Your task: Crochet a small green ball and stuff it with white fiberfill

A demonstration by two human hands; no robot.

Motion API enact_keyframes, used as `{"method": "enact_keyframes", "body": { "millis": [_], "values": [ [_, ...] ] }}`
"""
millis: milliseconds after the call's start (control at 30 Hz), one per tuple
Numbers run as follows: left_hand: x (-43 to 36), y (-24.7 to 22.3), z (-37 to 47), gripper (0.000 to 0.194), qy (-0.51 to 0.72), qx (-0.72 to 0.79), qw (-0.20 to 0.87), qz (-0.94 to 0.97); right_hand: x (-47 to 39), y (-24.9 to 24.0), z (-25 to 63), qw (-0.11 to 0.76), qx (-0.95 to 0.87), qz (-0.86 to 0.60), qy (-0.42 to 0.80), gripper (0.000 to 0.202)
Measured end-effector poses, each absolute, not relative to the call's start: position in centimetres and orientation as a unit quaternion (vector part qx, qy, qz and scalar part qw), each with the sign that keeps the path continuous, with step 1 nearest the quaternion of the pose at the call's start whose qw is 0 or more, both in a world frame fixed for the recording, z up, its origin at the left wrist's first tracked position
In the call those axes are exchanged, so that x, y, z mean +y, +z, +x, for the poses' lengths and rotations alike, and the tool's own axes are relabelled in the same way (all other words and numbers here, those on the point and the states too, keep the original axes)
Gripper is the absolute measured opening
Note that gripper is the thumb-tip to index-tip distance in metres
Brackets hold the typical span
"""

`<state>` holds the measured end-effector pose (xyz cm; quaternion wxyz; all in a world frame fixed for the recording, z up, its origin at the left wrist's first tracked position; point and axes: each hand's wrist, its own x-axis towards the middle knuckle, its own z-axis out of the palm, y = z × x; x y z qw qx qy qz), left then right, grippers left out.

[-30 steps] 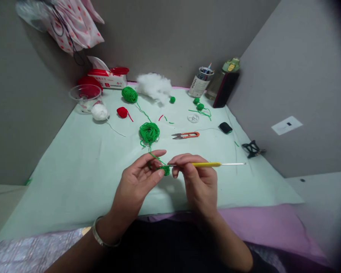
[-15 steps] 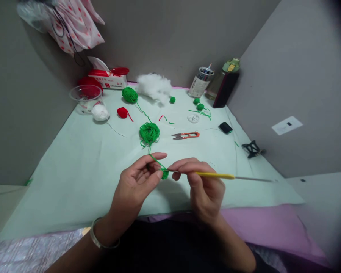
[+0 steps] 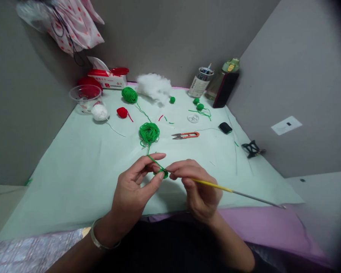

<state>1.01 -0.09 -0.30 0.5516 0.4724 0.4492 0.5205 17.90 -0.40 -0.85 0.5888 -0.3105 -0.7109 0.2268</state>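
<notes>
My left hand (image 3: 136, 185) pinches a small green crochet piece (image 3: 165, 174) between thumb and fingers. Green yarn runs over its raised index finger from a loose yarn bundle (image 3: 149, 133) beyond it. In my right hand (image 3: 200, 185) is a crochet hook (image 3: 216, 185) with a yellow grip, held like a pen. The hook's working tip is at the crochet piece, partly covered by fingers. Its long grey end points to the lower right. Past my hands lie orange thread snips (image 3: 186, 135).
Farther back are a green yarn ball (image 3: 130, 95), white stuffing (image 3: 155, 88), a red yarn ball (image 3: 122, 112) and a white yarn ball (image 3: 100, 112). A pen can (image 3: 200, 83) and a bottle (image 3: 218, 81) stand at the back right. Grey partitions (image 3: 170, 41) enclose the table.
The crochet hook has tilted, its grey rear end swinging down and to the right. My right hand has shifted slightly left, and the crochet piece has turned in my left fingers.
</notes>
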Motion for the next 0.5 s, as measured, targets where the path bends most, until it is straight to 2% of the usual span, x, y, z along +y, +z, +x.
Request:
{"method": "enact_keyframes", "body": {
  "millis": [167, 300, 400, 500],
  "values": [
    [-0.3, -0.4, 1.0, 0.034, 0.529, 0.438, 0.571, 0.45, -1.1, -1.4, 17.8, 0.549, -0.748, -0.347, 0.136, 0.022],
    [0.0, -0.3, 1.0, 0.045, 0.49, 0.362, 0.707, 0.358, -1.9, -1.8, 17.5, 0.493, -0.784, -0.378, 0.008, 0.04],
    [0.5, -0.3, 0.9, 0.04, 0.459, 0.324, 0.781, 0.272, -1.7, -1.5, 17.4, 0.563, -0.727, -0.38, 0.098, 0.032],
    [0.8, -0.3, 0.9, 0.033, 0.483, 0.34, 0.756, 0.281, -1.1, -0.9, 17.1, 0.645, -0.615, -0.369, 0.262, 0.026]
  ]
}}
